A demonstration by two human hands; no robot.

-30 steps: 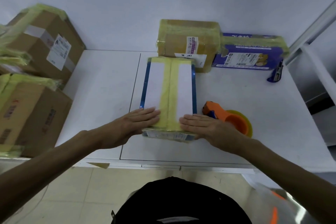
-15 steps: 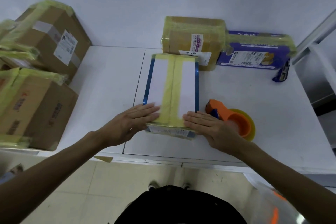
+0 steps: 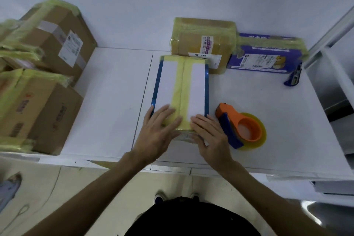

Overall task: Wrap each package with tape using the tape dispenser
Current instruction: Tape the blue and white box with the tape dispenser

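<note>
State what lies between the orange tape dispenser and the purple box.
Only bare white table, in the head view; the tape dispenser and purple box stand apart.

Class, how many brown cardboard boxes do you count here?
3: the back-left box, the front-left box and the back-centre box. Others may hide at the left edge.

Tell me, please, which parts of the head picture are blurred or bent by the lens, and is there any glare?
Head view: the cardboard boxes at the left edge are smeared and lean outward from the wide lens; the left hand is slightly soft, the right hand sharper; the package is evenly lit, without hard glare.
</note>
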